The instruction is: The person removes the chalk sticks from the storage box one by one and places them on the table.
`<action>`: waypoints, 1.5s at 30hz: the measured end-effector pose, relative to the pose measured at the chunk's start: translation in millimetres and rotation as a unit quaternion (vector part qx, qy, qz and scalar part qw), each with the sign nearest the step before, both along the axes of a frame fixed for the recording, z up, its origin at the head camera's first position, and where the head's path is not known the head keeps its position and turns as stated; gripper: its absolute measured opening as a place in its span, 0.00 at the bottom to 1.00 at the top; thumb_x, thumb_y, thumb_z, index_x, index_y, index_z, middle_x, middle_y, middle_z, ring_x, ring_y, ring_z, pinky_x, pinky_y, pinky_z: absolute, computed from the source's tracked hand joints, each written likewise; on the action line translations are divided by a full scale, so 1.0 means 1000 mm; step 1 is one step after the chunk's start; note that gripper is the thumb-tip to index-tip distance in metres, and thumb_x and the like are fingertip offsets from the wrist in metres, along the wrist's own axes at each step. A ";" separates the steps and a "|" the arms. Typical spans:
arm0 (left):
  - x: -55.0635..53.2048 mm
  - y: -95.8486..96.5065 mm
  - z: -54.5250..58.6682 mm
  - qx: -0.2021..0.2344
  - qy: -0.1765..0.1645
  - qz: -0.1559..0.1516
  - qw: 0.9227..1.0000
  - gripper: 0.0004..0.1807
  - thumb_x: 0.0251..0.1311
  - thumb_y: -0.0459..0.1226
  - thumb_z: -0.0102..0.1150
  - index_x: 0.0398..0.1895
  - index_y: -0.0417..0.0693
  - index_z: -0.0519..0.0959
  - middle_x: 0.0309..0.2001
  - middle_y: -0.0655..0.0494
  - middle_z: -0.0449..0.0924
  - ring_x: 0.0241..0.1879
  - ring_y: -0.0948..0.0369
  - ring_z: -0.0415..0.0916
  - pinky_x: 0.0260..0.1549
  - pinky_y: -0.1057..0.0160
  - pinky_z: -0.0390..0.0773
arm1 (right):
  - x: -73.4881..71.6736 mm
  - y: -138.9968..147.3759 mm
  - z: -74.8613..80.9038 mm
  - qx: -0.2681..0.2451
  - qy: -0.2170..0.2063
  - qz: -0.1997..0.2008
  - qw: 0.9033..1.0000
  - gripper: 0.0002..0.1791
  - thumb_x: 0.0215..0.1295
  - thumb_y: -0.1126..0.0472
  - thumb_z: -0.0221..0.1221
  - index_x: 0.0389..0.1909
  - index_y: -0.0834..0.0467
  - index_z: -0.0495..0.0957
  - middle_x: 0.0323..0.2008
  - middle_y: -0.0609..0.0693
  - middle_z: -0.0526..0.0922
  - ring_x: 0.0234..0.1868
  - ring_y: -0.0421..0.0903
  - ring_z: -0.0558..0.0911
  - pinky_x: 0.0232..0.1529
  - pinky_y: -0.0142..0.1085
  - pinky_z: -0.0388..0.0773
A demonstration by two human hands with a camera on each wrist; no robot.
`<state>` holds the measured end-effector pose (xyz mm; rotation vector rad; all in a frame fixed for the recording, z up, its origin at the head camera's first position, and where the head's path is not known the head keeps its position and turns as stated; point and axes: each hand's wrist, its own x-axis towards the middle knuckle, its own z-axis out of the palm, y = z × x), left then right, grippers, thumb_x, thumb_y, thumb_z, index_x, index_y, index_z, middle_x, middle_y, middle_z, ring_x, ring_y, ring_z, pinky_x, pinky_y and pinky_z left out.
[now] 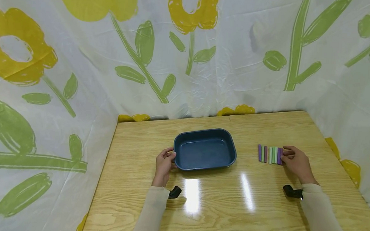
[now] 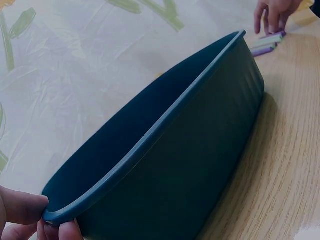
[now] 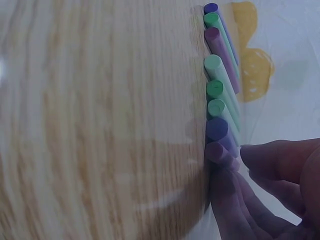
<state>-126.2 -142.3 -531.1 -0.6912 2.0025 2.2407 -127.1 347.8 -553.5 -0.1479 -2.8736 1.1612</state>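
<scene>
A dark blue rectangular basin (image 1: 205,152) sits on the wooden table. At its left end my left hand (image 1: 164,164) grips the rim, thumb (image 2: 25,206) on the inner side and fingertips (image 2: 70,230) under the lip. Off to the right lies a row of chalk sticks in purple, green and pale green, side by side. My right hand (image 1: 297,163) is at the right end of that row, where thumb (image 3: 260,157) and fingers pinch the outermost purple chalk stick (image 3: 220,152). Beside it lies another purple chalk stick (image 3: 218,129).
Farther left in the row, a small gap separates the pale green chalk stick (image 1: 270,155) from the reddish-purple chalk stick (image 1: 265,154). A white flowered sheet (image 1: 230,69) hangs behind the table (image 1: 131,209) and along both sides. Black mounts (image 1: 174,192) show at both wrists.
</scene>
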 end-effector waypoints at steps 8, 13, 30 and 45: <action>-0.001 0.001 0.000 -0.002 -0.004 -0.001 1.000 0.19 0.75 0.32 0.60 0.65 0.35 0.77 0.39 0.55 0.75 0.31 0.62 0.77 0.21 0.69 0.79 | 0.000 0.003 0.001 0.004 0.001 0.015 1.000 0.24 0.73 0.72 0.60 0.65 0.78 0.69 0.51 0.78 0.80 0.48 0.73 0.83 0.42 0.58 0.84; -0.002 0.001 -0.003 0.002 0.000 -0.002 1.000 0.18 0.75 0.31 0.60 0.65 0.35 0.77 0.39 0.55 0.75 0.31 0.62 0.77 0.21 0.69 0.79 | 0.000 0.003 0.001 0.004 -0.001 0.018 1.000 0.24 0.73 0.71 0.60 0.65 0.78 0.69 0.51 0.78 0.79 0.48 0.73 0.83 0.42 0.57 0.84; 0.000 -0.005 -0.008 0.017 0.005 -0.021 1.000 0.19 0.77 0.32 0.58 0.66 0.35 0.75 0.41 0.55 0.77 0.34 0.61 0.77 0.23 0.68 0.79 | 0.007 0.003 0.006 0.003 0.024 0.030 0.999 0.22 0.77 0.67 0.59 0.65 0.75 0.71 0.51 0.75 0.80 0.47 0.69 0.83 0.31 0.25 0.75; 0.000 -0.007 -0.011 0.040 0.017 -0.032 0.999 0.19 0.78 0.32 0.57 0.67 0.34 0.73 0.40 0.55 0.77 0.32 0.63 0.77 0.24 0.68 0.78 | 0.005 0.003 0.006 -0.003 0.045 0.044 0.998 0.21 0.80 0.65 0.56 0.67 0.73 0.72 0.52 0.72 0.80 0.49 0.67 0.81 0.33 0.23 0.73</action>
